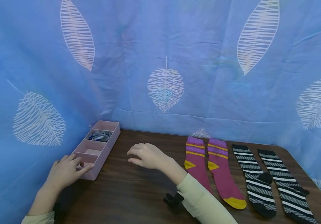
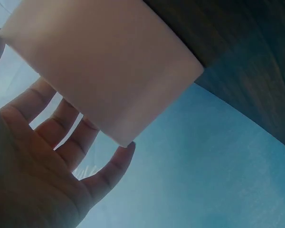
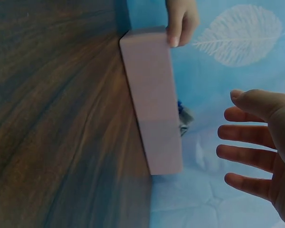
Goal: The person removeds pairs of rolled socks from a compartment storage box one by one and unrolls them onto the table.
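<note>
A long pink organizer box [image 1: 108,157] with a row of compartments stands at the left of the table. A crumpled grey-and-blue cloth bundle [image 1: 100,136] lies in its second compartment from the back; its kind is unclear. At the box's near end, my left hand [image 1: 65,171] holds the rim, its fingers spread over the nearest compartment. The left wrist view shows fingertips along the pink end wall [image 2: 104,71]. Right of the box, my right hand [image 1: 149,155] hovers above the table with nothing in it. Its fingers look spread and relaxed in the right wrist view.
Two maroon socks [image 1: 224,174] with purple-and-yellow cuffs lie side by side on the dark wooden table [image 1: 115,199]. Beyond them to the right lie two black-and-white striped socks [image 1: 252,179]. A blue leaf-print curtain [image 1: 205,93] hangs behind and at both sides.
</note>
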Demonstrator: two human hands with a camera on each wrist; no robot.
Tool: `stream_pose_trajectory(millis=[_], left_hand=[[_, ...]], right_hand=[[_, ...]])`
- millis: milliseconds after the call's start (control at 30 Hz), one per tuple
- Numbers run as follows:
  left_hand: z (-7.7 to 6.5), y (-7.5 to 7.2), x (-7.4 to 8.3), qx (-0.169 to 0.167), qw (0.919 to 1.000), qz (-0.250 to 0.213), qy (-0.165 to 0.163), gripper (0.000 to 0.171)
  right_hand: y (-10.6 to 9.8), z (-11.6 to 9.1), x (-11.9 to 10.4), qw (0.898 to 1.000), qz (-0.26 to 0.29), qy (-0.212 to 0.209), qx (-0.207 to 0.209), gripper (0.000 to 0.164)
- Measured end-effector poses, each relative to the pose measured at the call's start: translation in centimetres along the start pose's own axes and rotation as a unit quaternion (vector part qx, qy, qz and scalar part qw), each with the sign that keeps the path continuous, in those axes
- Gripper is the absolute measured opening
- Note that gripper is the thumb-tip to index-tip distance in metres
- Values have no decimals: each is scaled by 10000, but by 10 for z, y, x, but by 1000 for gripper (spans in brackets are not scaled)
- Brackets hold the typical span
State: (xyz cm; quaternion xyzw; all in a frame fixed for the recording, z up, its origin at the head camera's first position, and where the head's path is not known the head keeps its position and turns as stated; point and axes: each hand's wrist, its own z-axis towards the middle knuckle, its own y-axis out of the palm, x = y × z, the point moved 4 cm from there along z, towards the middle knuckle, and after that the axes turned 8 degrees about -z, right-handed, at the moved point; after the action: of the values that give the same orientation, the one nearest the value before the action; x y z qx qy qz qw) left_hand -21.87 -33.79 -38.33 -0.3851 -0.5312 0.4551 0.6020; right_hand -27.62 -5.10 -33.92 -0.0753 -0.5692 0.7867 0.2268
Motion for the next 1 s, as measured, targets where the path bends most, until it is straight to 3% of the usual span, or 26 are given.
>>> stream_pose_trajectory(millis=[367, 600, 767, 1000], left_hand=[[4, -4, -1, 105, 9998, 149, -21, 64], [-2, -5, -4, 73, 9996, 248, -96, 61], [-3, -1, -4, 54, 9997, 198, -130, 64], [-2, 4, -3, 135, 9996, 177, -154, 66]], right_hand=[[28, 42, 12, 9983, 46, 266, -518, 29], [46, 72, 11, 9968, 123, 359, -707, 31], [59, 88, 16, 9947, 115, 727, -714, 34], [83, 111, 25, 9880, -161, 1482, -403, 46]])
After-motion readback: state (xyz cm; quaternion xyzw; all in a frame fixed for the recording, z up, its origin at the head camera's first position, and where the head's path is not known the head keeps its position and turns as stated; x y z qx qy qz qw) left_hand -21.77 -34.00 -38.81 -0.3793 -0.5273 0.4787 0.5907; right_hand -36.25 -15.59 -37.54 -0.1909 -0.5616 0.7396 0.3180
